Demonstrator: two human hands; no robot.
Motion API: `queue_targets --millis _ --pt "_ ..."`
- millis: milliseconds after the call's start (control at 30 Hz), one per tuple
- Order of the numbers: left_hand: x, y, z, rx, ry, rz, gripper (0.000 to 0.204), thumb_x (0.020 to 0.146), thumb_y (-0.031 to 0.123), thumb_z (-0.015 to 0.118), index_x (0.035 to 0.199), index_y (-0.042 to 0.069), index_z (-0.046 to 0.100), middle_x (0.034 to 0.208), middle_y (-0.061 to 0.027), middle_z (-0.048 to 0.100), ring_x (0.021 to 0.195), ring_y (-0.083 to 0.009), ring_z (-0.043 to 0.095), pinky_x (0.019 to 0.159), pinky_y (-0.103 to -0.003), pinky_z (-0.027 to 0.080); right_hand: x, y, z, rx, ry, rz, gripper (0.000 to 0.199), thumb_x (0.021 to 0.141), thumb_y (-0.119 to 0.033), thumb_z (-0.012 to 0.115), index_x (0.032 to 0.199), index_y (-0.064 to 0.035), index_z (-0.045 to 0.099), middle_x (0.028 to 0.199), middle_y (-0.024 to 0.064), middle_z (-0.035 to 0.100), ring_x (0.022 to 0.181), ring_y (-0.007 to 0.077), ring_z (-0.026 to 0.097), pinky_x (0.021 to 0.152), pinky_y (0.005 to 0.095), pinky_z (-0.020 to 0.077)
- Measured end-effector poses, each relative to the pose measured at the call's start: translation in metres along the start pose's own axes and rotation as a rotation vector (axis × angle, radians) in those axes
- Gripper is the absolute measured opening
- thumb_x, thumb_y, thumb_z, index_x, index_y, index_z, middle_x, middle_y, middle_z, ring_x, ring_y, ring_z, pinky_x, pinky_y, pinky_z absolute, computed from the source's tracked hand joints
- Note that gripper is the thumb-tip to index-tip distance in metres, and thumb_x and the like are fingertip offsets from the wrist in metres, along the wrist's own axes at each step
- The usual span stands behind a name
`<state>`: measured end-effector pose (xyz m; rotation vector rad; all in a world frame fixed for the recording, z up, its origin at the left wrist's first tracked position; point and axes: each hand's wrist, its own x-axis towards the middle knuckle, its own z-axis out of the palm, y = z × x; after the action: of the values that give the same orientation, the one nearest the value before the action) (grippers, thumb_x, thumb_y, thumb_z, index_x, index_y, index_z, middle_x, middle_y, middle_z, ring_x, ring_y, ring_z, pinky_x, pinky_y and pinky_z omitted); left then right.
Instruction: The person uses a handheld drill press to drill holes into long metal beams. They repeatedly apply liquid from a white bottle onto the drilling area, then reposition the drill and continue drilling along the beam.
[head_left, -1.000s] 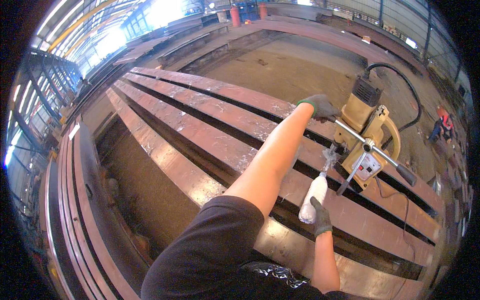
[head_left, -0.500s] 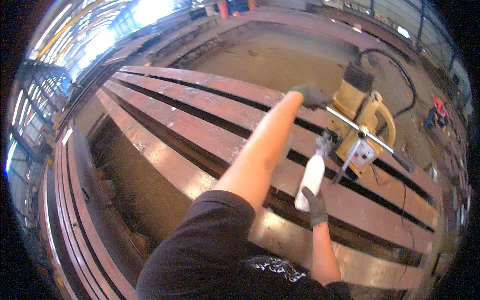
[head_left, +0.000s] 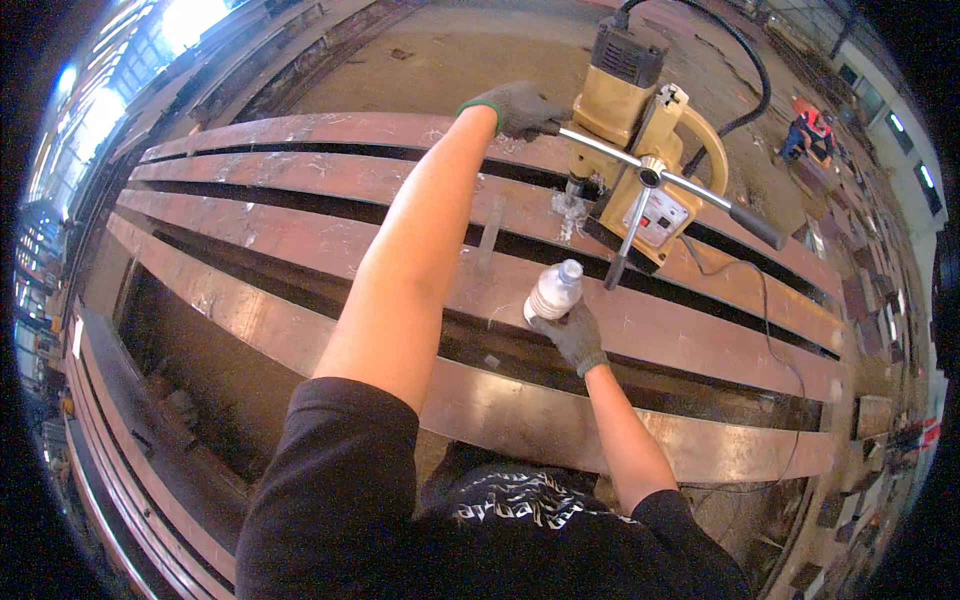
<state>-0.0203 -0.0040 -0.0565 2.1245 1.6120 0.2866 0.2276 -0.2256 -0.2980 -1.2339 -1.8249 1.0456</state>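
From the head camera, much is cut off or masked. The person's own dark sleeve and shoulder fill the lower middle and cover the near end of the rusty steel beams (head_left: 300,215), and the black rim of the lens swallows the corners. The left forearm crosses over the beams and hides a strip of them. The drill bit under the yellow magnetic drill (head_left: 640,150) is hard to make out; only a pale, shiny patch shows at its foot on the beam. The far worker in orange (head_left: 805,130) is too small to read beyond a crouched shape on the floor.

The left hand (head_left: 515,105), in a dark glove with a green cuff, is clenched round the end of one metal feed handle (head_left: 600,145) of the drill; the other handles stick out to the right and downward, each with a black grip. A black cable (head_left: 745,70) loops from the top of the drill.

The right hand (head_left: 575,335), also gloved, grasps a clear plastic bottle (head_left: 553,293) from below. The bottle stands nearly upright over the beam, just in front of the drill's base, its small cap toward the drill. Whether it holds liquid cannot be told; it looks pale and see-through.
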Motion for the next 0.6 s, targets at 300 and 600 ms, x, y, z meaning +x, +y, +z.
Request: queue_targets --millis 300,600 --pt "-0.002 0.002 -0.001 -0.023 0.002 -0.016 0.037 0.098 0.046 0.060 0.092 0.011 0.070 0.062 -0.0035 0.059 0.051 -0.0163 0.052 0.053 -0.036 0.048 0.034 -0.076 -0.084 -0.475 0.169 -0.044 0.030 0.097 -0.020 0.066 0.121 -0.0020 0.065 0.107 0.0181 0.074 0.102 0.0339 0.072 0.090 0.0407 0.0550" --pt "0.014 -0.015 0.032 -0.101 0.461 0.120 0.043 0.087 0.047 0.070 0.105 0.009 0.078 0.108 -0.0193 0.076 0.099 -0.0398 0.072 0.089 -0.048 0.056 0.200 -0.244 -0.106 -0.446 0.410 -0.760 0.045 0.097 -0.039 0.071 0.128 -0.0070 0.067 0.124 0.0145 0.071 0.113 0.0282 0.068 0.100 0.0382 0.0510"
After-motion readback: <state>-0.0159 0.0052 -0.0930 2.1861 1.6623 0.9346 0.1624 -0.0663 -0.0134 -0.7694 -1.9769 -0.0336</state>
